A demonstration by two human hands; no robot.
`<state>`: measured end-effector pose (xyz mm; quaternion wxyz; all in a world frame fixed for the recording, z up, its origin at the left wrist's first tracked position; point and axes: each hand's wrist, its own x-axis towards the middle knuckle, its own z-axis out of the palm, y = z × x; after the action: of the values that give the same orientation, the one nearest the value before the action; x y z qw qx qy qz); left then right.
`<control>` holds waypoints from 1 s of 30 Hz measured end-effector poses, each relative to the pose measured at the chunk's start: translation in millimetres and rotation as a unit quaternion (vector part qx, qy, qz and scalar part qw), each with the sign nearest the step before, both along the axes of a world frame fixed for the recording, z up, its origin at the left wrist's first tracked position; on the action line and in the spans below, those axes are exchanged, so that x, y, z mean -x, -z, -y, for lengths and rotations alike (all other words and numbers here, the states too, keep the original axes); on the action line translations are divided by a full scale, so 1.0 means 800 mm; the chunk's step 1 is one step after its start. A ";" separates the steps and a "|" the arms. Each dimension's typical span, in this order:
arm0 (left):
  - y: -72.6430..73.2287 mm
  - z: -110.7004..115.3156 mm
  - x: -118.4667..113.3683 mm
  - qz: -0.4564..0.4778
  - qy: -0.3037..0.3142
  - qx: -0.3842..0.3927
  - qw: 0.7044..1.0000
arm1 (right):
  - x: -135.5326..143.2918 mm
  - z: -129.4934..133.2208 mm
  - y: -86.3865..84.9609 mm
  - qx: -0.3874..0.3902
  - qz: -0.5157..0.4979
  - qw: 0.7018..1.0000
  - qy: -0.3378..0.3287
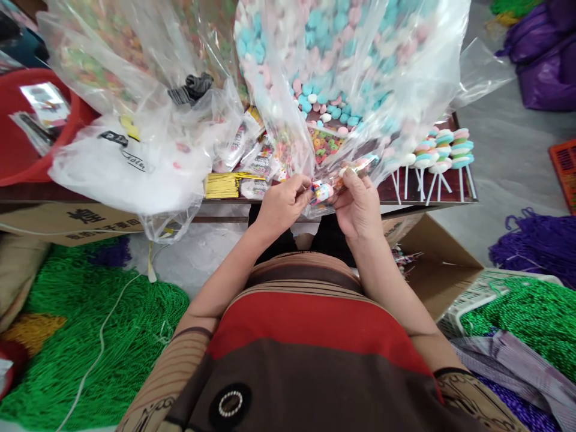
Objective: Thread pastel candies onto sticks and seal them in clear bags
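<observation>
at twelve o'clock, my left hand [288, 201] and right hand [360, 203] pinched the packet [324, 192] in narrowed grips; a hard tug risked splitting it.

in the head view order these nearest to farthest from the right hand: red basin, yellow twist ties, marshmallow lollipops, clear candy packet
1. Clear candy packet: held between both hands, at the right hand.
2. Marshmallow lollipops: just to its right, at the table's right end.
3. Yellow twist ties: left, beyond the left hand.
4. Red basin: far left.
</observation>
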<state>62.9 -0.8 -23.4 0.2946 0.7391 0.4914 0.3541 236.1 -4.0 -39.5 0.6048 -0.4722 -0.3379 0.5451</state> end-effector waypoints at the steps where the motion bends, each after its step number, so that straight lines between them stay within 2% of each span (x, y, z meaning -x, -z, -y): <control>1: 0.001 -0.001 0.000 -0.016 0.000 -0.026 1.000 | 0.000 0.000 0.000 0.007 -0.010 1.000 0.001; 6: 0.009 -0.001 0.002 -0.048 0.010 -0.106 0.993 | -0.001 0.000 0.000 0.030 -0.023 0.999 0.004; 9: 0.012 0.001 0.001 0.001 0.011 -0.112 0.994 | 0.001 0.000 -0.001 0.041 -0.044 0.998 0.014; 11: 0.014 0.001 -0.002 0.095 0.005 -0.062 0.993 | 0.003 -0.001 -0.002 0.041 -0.064 0.997 0.011; 14: 0.019 0.002 -0.006 0.243 0.015 0.092 0.966 | 0.006 -0.002 -0.003 0.036 -0.088 0.995 0.005; 16: 0.022 0.002 -0.006 0.261 0.033 0.135 0.955 | 0.008 -0.002 -0.004 0.036 -0.094 0.995 0.013; 17: 0.023 0.002 -0.005 0.241 0.042 0.115 0.963 | 0.009 -0.002 -0.005 0.037 -0.094 0.995 0.019; 19: 0.024 0.003 -0.003 0.164 0.052 0.019 0.985 | 0.010 -0.002 -0.006 0.040 -0.089 0.995 0.028; 22: 0.026 0.005 -0.003 0.077 0.039 -0.117 0.989 | 0.010 -0.003 -0.009 0.039 -0.074 0.996 0.016; 25: 0.031 0.004 -0.006 0.108 -0.016 -0.168 0.980 | 0.009 0.001 -0.015 0.035 -0.055 0.998 -0.017; 27: 0.034 -0.001 -0.007 0.124 -0.073 -0.195 0.970 | 0.011 0.009 -0.020 0.046 -0.045 0.997 -0.047; 30: 0.035 -0.011 -0.006 0.087 -0.151 -0.250 0.952 | 0.018 0.027 -0.026 0.081 -0.040 0.988 -0.124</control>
<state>67.5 7.8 -51.0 0.0847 0.6728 0.4656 0.5687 221.4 -25.3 -18.6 0.5053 -0.4521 -0.3236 0.6600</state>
